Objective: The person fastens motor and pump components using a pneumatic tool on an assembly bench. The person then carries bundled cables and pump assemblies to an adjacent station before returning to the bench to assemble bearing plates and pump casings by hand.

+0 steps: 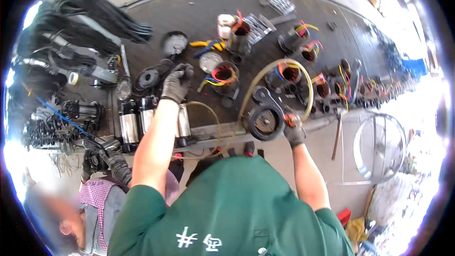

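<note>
My left hand [177, 84], in a dark grey glove, is over the bench beside flat black ring-shaped parts [148, 78]. Its fingers are curled; whatever they may hold is hidden. At the bench's front edge my gloved right hand [295, 132] is closed around a red-orange hand tool [291, 119]. A looped yellowish hose [256, 81] comes down next to that hand. Just left of it, touching or nearly so, is a black round pump housing [265, 121] with a side port and an open centre. Behind it stands a motor body [283, 77] with coloured wires.
More wired motor bodies [322, 87] line the bench to the right. Yellow-handled pliers [208, 46] lie mid-bench. Shiny cylinders [129, 128] stand at the front left, near black cables [90, 9]. A hammer [338, 132] hangs at the edge. A co-worker's gloved hands [113, 161] work at lower left.
</note>
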